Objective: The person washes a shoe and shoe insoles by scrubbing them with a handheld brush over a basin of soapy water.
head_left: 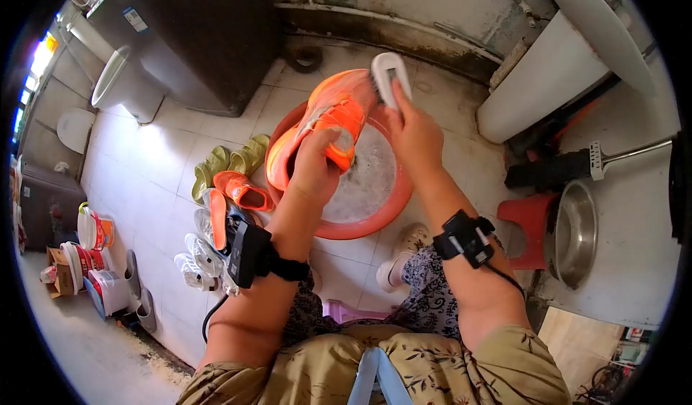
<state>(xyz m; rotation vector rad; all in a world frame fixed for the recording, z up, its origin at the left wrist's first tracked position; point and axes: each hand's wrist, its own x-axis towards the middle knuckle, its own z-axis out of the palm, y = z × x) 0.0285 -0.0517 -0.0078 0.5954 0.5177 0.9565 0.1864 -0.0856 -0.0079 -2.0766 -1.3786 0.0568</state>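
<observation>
An orange sneaker (pixel 333 109) is held up over a red basin (pixel 347 230) of cloudy, sudsy water (pixel 367 178). My left hand (pixel 317 165) grips the sneaker near its opening, fingers closed around it. In my right hand (pixel 416 134) is a white-backed scrub brush (pixel 390 73), its dark bristles against the far end of the sneaker. That hand's fingers are wrapped round the brush handle. Left of the basin, another orange shoe (pixel 243 191) lies on the floor with an orange insole (pixel 217 217).
Green clogs (pixel 210 170) and white sneakers (pixel 198 257) sit on the tiles to the left. Several tubs (pixel 95 228) stand farther left. A metal bowl (pixel 577 235), a red stool (pixel 520 232) and a long-handled black brush (pixel 551 169) are at right. A dark cabinet-like appliance (pixel 194 37) stands behind.
</observation>
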